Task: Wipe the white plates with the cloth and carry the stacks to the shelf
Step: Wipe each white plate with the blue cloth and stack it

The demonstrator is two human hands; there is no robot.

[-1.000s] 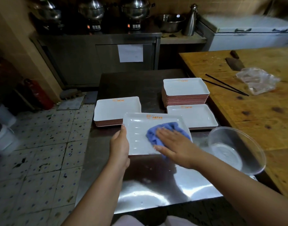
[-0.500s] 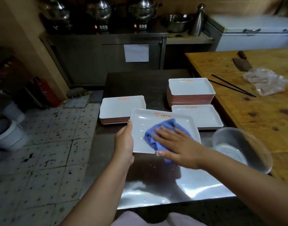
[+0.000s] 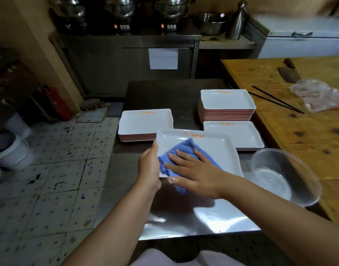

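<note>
- The low stack of white plates (image 3: 145,121) sits at the left of the steel table (image 3: 184,217), probably within reach of the plate I'm wiping.
- My left hand (image 3: 148,166) grips the left edge of the white plate (image 3: 212,148), thumb over the rim, steadying it against the wiping.
- My right hand (image 3: 191,169) lies flat and open-fingered on the blue cloth (image 3: 184,148), pressing it into the plate; it now sits nearer the left edge than a second ago.
- The tall stack (image 3: 227,104) and the short stack (image 3: 234,135) wait behind.
- The clear bowl (image 3: 284,175) stands at the right, apart from the plate.
</note>
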